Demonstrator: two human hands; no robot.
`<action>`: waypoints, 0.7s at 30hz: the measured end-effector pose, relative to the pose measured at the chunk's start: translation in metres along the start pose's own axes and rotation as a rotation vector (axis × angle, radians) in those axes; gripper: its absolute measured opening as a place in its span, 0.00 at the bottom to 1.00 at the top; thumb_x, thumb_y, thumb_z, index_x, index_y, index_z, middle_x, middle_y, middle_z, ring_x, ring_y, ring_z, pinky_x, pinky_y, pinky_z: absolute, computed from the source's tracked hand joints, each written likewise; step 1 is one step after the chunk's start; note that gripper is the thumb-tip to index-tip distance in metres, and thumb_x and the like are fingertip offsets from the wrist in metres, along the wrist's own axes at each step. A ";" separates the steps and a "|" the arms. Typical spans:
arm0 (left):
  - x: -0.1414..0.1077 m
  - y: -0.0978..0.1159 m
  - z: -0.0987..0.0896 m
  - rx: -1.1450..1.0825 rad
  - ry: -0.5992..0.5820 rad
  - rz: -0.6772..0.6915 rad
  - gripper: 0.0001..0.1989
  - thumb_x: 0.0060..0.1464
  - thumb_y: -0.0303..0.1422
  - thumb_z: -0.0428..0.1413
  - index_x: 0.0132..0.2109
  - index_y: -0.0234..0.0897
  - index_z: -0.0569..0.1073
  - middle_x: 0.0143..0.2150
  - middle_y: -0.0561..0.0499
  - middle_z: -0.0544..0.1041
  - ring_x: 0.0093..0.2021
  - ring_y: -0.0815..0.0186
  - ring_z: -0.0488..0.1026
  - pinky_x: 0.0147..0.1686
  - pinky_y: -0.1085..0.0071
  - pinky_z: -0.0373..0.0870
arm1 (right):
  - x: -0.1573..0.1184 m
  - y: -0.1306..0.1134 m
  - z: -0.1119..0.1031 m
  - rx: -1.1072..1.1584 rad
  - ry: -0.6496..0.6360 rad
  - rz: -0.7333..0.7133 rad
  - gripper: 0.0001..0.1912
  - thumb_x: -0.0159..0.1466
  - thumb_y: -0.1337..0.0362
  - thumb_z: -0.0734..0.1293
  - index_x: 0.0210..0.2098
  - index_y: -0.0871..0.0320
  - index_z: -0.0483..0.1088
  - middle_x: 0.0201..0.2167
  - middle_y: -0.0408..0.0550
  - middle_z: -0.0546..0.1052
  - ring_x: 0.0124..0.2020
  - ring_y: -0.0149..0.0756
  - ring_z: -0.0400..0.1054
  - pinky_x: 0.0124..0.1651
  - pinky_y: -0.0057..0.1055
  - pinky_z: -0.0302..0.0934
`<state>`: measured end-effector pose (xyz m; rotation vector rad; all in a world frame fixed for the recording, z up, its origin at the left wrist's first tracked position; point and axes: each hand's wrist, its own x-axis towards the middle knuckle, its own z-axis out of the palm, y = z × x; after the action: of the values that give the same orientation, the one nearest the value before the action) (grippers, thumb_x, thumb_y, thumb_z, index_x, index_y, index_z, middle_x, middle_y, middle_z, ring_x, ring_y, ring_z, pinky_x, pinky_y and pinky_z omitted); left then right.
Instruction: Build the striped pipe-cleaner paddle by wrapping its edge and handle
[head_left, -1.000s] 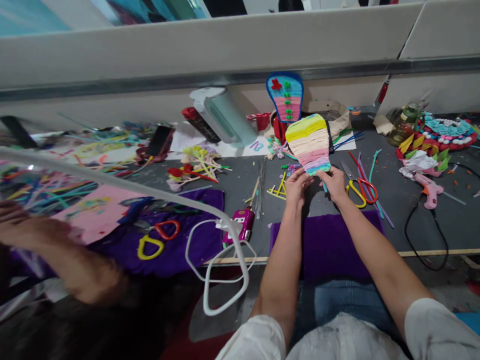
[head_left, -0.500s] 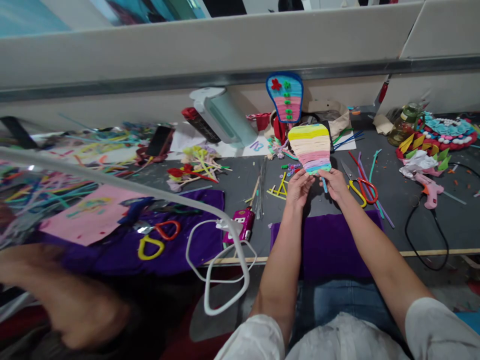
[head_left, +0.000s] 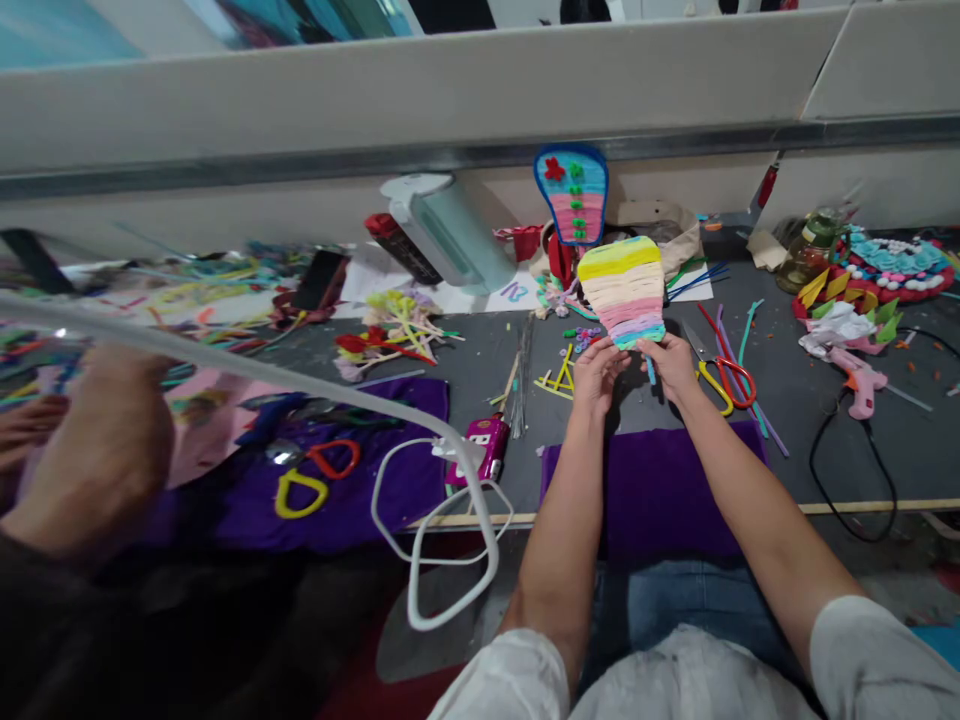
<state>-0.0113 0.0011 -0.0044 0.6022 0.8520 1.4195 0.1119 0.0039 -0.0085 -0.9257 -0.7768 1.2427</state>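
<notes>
Left hand [head_left: 598, 376], right hand [head_left: 670, 367] — fingers pinched closed on striped panel [head_left: 622, 285], narrow end — purple cloth [head_left: 664, 490] at near edge of surface [head_left: 486, 355].

Striped panel [head_left: 622, 288]: ylw, crm, pnk, blu. Scissors [head_left: 722, 369]: ylw + red hndls. Cloth [head_left: 671, 495]: purp.

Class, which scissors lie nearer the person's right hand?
The scissors beside the right hand, on the grey tabletop. The other pair, with matching red and yellow handles, lies on the left purple cloth.

Striped panel [head_left: 624, 285], matt and ridged
</notes>
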 end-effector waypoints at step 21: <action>0.009 -0.009 -0.009 -0.080 -0.093 -0.026 0.15 0.38 0.26 0.64 0.38 0.34 0.76 0.31 0.50 0.80 0.32 0.68 0.77 0.41 0.70 0.74 | -0.002 0.000 0.004 0.119 0.005 0.047 0.14 0.42 0.61 0.76 0.26 0.60 0.73 0.20 0.39 0.74 0.19 0.24 0.62 0.18 0.22 0.59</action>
<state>-0.0130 0.0079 -0.0182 0.5892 0.7235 1.3848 0.1086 0.0030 -0.0066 -0.8536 -0.6726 1.3130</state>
